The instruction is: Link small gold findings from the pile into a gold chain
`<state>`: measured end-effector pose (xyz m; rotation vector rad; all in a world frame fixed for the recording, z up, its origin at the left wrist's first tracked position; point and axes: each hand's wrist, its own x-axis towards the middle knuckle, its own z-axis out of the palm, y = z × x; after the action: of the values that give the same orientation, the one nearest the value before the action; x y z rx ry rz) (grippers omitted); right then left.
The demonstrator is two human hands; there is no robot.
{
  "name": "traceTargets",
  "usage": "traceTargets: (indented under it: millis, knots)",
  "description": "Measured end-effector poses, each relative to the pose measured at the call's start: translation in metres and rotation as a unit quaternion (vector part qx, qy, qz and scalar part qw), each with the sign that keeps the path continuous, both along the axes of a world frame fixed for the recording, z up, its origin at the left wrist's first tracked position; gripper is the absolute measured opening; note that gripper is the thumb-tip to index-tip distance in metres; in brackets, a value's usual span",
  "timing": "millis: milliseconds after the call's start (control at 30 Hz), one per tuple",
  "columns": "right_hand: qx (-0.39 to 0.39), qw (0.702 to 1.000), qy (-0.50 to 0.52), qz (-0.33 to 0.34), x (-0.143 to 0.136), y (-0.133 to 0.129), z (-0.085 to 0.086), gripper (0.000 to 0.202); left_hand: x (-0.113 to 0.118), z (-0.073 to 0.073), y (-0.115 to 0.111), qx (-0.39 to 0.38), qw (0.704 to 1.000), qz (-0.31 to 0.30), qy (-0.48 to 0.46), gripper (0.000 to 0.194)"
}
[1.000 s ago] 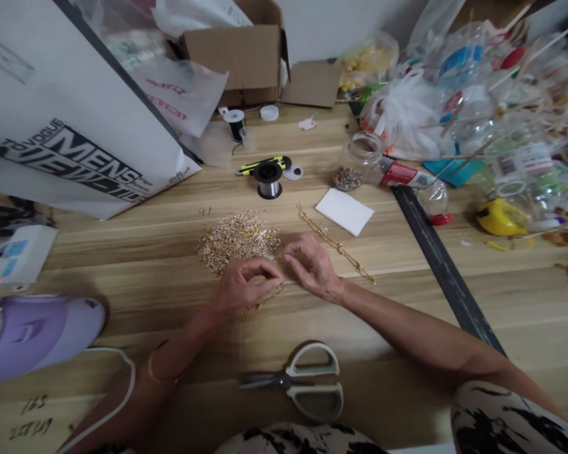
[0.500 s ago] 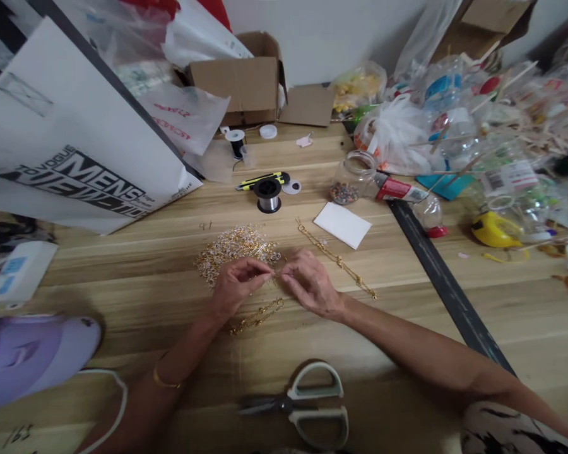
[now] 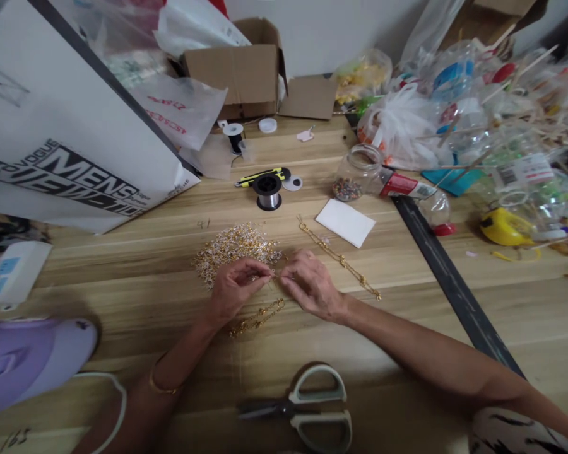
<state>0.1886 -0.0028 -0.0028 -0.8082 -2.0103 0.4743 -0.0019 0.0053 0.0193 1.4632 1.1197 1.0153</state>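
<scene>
My left hand [image 3: 239, 285] is pinched, its fingertips on something small and thin that I cannot make out. Facing it, almost touching, my right hand [image 3: 312, 287] is closed in a pinch too, and a tiny gold-coloured bit shows between the two. A heap of small gold and white pieces [image 3: 231, 248] lies just behind my left hand. One gold chain [image 3: 258, 317] rests on the table in front of my hands. Another gold chain [image 3: 341, 260] stretches diagonally behind and right of my right hand.
Scissors [image 3: 296, 408] lie near the front edge. Behind my hands are a wire spool [image 3: 268, 192], a yellow cutter [image 3: 260, 176], a white card [image 3: 345, 222] and a bead jar [image 3: 355, 173]. Bottles and bags [image 3: 473, 120] crowd the right; a purple object [image 3: 38, 359] is left.
The view has shifted slightly, so things at the back sit a little higher. Both hands keep nearly the same pinched pose, fingertips close together.
</scene>
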Motion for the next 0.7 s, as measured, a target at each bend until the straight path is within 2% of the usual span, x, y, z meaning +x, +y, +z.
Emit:
traceTargets:
  millis: [700]
  knots:
    - [0.016, 1.000, 0.002, 0.008, -0.0017, 0.0008, 0.0009, 0.005, -0.0018, -0.0013, -0.0023, 0.065, 0.997, -0.006, 0.032, 0.006]
